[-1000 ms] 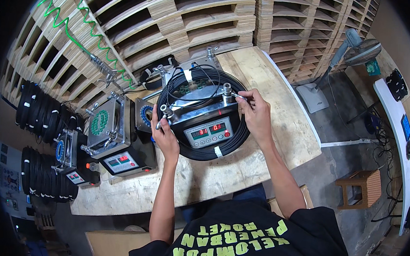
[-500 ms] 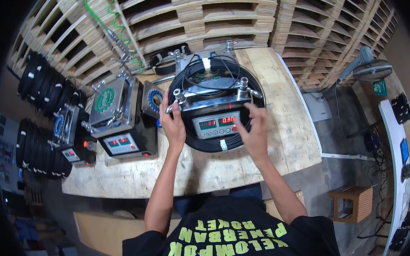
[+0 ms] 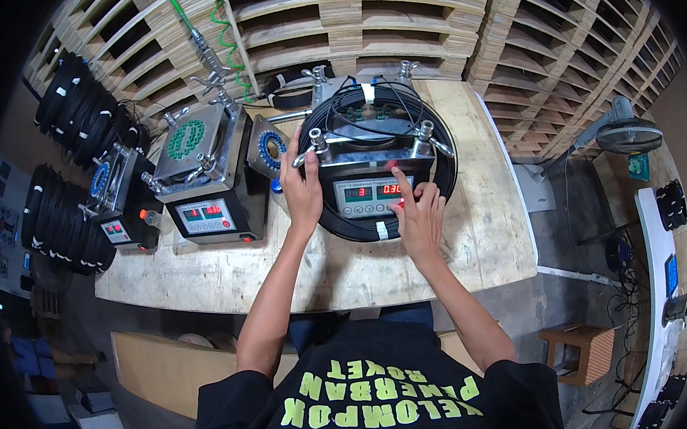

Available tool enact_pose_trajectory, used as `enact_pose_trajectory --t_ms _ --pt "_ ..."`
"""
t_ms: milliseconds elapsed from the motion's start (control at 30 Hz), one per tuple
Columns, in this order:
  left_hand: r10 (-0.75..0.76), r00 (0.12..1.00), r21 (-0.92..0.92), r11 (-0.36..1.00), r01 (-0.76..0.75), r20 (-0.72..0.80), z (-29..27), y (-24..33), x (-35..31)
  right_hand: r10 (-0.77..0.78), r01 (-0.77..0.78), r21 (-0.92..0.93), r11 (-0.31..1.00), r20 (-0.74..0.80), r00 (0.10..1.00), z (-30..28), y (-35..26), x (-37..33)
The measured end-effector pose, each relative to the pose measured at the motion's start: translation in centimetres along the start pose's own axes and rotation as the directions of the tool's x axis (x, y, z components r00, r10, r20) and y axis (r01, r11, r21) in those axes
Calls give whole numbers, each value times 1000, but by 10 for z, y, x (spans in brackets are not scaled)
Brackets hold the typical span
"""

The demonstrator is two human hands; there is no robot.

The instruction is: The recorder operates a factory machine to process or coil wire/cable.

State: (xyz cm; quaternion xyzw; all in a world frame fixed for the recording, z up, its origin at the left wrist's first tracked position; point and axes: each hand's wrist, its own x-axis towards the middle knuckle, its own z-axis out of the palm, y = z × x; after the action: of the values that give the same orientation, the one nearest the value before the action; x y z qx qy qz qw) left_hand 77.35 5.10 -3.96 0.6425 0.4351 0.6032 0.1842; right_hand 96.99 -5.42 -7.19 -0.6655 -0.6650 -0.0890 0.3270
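Note:
A bench machine (image 3: 372, 197) stands on the wooden table, with a lit red display, round buttons and a steel top plate held by corner clamps. A large coil of black cable (image 3: 446, 154) is looped around it, with thin strands over its top. My left hand (image 3: 304, 192) lies along the machine's left side, fingers stretched upward, thumb by the left front clamp. At the right of the front panel is my right hand (image 3: 423, 223), index finger extended to the front edge, thumb near the red button and the other fingers loosely bent. Neither hand encloses anything visible.
Two similar machines, a middle one (image 3: 210, 206) and a smaller one (image 3: 120, 201), stand to the left. Black cable coils (image 3: 64, 221) hang at the far left. Wooden pallets (image 3: 347, 26) rise behind the table (image 3: 483, 247). A fan (image 3: 627, 136) stands at the right.
My right hand has come closer to the front panel, its index finger now at the machine's front edge. My left hand stays at the machine's side. The whole view has shifted slightly.

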Motion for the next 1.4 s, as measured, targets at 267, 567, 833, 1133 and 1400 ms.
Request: enact_pose_trajectory --t_ms 267,567,833,1133,1400 --pt "-43 997 -67 997 47 57 -9 -3 3 80 -43 344 938 -94 992 -12 -2 7" --pt "-188 982 -114 975 190 26 -15 -20 -3 462 -184 796 577 -133 877 3 77 76" --pt "-147 987 43 988 150 -67 -13 -18 -4 631 -389 849 357 89 771 14 52 71" --pt "-187 980 -41 982 185 -62 -12 -16 -7 595 -423 781 460 82 799 28 78 73" --pt "20 999 138 990 -14 -42 -42 17 9 375 -119 633 765 -286 882 -39 73 75"
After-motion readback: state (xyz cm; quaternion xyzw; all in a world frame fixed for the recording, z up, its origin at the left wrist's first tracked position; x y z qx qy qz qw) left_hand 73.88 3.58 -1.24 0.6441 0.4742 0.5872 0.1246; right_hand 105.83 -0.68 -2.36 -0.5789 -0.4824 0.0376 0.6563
